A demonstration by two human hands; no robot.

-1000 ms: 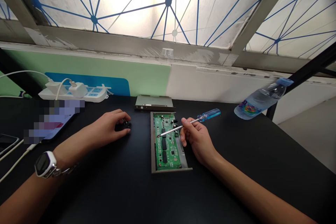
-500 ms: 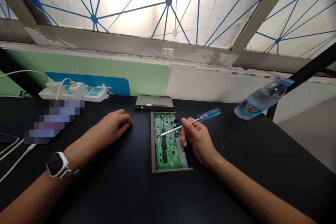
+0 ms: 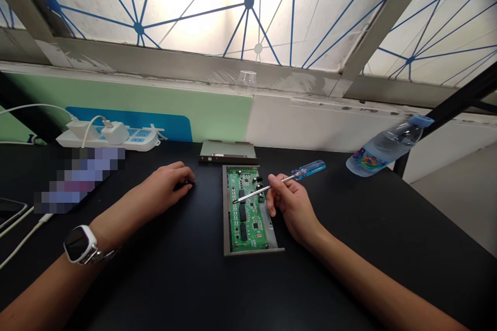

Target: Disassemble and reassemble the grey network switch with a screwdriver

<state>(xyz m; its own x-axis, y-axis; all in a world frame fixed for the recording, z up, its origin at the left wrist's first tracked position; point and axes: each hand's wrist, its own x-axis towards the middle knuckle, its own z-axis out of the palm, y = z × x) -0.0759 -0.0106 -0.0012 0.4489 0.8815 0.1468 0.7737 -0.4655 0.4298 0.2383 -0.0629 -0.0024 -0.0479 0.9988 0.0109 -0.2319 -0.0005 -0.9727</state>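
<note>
My right hand pinches the metal shaft of a screwdriver with a clear blue handle. The handle points up to the right, and the tip lies over the left part of a green circuit board. That board sits in a grey metal tray on the black table. My left hand rests on the table left of the tray, its fingers curled together. Small dark bits show at its fingertips, too small to name.
A metal cover lies behind the board near the wall. At the right stands a tilted water bottle. A white power strip with plugs and cables is at the back left, near a phone and a blurred-out object.
The left fingers have shifted slightly, and small dark bits now show at their tips. My left wrist has moved a little to the left. The right hand and screwdriver stay in place.
</note>
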